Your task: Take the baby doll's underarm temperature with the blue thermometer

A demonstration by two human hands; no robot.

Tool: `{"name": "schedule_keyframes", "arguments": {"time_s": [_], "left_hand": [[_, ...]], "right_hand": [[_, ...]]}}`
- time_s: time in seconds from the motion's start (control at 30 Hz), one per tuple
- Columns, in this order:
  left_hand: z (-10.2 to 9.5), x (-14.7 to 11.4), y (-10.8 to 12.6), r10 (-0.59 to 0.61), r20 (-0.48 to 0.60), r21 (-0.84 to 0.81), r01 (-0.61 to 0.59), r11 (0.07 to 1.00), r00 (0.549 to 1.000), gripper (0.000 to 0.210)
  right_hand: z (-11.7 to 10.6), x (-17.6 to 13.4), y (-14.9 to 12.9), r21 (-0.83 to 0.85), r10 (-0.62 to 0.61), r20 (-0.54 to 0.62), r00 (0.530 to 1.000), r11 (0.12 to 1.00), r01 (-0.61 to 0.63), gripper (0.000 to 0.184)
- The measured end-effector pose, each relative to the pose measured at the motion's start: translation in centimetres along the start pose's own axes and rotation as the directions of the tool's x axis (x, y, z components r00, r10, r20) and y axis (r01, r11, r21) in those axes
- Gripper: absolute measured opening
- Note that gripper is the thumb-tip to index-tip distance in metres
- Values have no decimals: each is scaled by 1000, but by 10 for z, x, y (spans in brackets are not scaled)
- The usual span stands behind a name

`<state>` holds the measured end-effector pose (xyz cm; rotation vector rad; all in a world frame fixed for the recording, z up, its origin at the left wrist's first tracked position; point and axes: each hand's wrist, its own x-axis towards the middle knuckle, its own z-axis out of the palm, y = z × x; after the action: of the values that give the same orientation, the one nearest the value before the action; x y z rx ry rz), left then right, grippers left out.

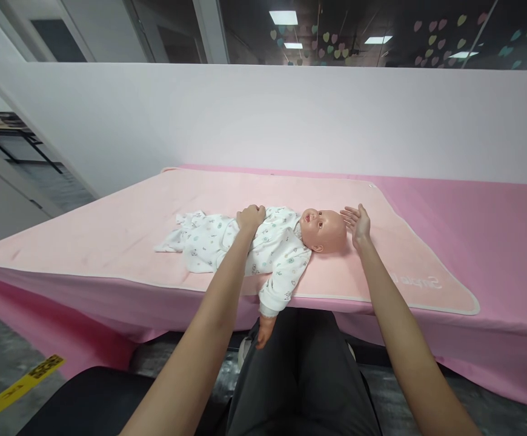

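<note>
A baby doll (322,231) in a white patterned outfit (268,248) lies on its back, its head to the right and legs to the left. My left hand (251,217) rests on the far side of the doll's belly with the fingers curled; what they hold, if anything, is hidden. Beside the top of the doll's head is my right hand (358,225), open, fingers stretched toward the head. Whether they touch it, I cannot tell. The doll's near arm (266,330) hangs over the table's front edge, and its far arm is not visible.
Under the doll lies a light pink mat (122,230) with a pale border and lettering at the right. A darker pink cloth (486,236) covers the table. A white wall (291,121) stands behind. My legs (300,375) are below the front edge.
</note>
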<state>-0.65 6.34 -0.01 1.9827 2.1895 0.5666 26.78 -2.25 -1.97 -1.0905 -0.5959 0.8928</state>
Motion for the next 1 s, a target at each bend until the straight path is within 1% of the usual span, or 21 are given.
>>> {"name": "schedule_keyframes", "arguments": {"time_s": [0.07,0.13,0.2,0.23,0.27,0.37,0.43,0.5,0.63,0.73,0.8,0.83,0.9,0.97,1.0], "left_hand": [[0,0,0,2,0,-5,-2,1000,1000,43],[-1,-1,1,4,2,-9,-4,1000,1000,42],[-1,-1,1,7,7,-9,-7,1000,1000,42],[-1,-1,1,9,11,-9,-8,1000,1000,42],[-1,-1,1,11,15,-7,-10,1000,1000,42],[0,1,0,13,25,3,-13,1000,1000,43],[1,2,-1,11,27,10,-11,1000,1000,43],[2,3,-1,7,19,11,-7,1000,1000,43],[2,1,-1,-26,-30,-28,25,999,999,38],[1,0,0,-28,-38,-48,26,999,999,39],[0,-1,0,-12,-24,-45,11,999,1000,40],[0,-2,0,-6,-18,-43,5,999,1000,41],[-1,-2,0,-1,-14,-45,1,999,1000,41],[-1,-2,0,-2,-16,-49,1,999,1000,42],[-1,-2,0,-1,-16,-51,0,999,1000,42]], "right_hand": [[2,-3,0,22,-134,40,990,991,133,40],[7,-8,3,-11,-225,174,959,973,230,39],[11,-12,6,-57,-223,329,918,965,255,38],[12,-14,8,-74,-205,375,904,965,250,38],[14,-15,9,-82,-187,396,899,968,238,38],[15,-16,10,-65,-129,391,911,984,167,39],[14,-14,9,-42,-72,385,920,995,96,42],[12,-12,6,-8,-35,349,936,999,40,45],[3,-6,-3,138,-62,229,972,990,31,44],[0,-5,-6,206,-89,162,983,977,55,43],[2,-6,-5,156,-132,188,973,982,103,41],[4,-8,-3,105,-161,231,960,985,141,39],[9,-12,2,-3,-203,343,917,976,217,34],[14,-16,6,-66,-207,420,884,964,257,33],[15,-18,7,-74,-198,431,880,965,253,34]]}}
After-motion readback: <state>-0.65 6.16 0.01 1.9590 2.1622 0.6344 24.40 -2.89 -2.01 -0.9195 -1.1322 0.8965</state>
